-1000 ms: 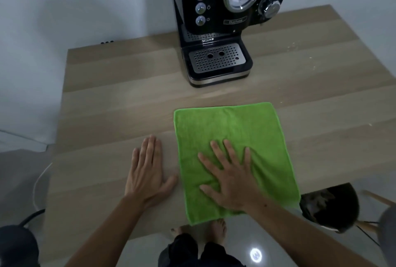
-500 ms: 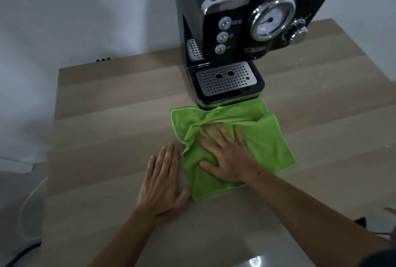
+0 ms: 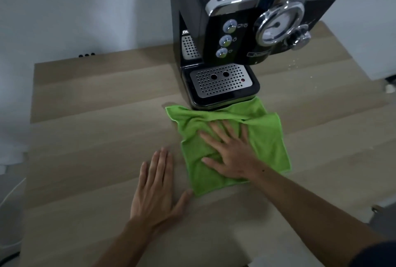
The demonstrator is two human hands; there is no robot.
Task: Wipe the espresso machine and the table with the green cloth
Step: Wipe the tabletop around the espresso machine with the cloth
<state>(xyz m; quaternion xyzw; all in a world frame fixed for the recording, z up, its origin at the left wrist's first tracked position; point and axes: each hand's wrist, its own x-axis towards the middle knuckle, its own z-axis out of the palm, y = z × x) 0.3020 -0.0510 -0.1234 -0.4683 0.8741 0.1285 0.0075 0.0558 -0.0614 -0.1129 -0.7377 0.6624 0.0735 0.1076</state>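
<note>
the right hand pressed spread fingers on the green cloth, bunched against the espresso machine. the left hand lay flat on the table, fingers together.

Two bare forearms reach forward from the lower edge of the view, the right one entering from the lower right corner. The left hand lies flat, palm down, on the tabletop, its four fingers straight and close together, the thumb spread out to the right. The right hand, further forward, presses palm down on the green cloth, fingers straight and fanned apart, thumb pointing left. The two hands are near each other but do not touch
</note>
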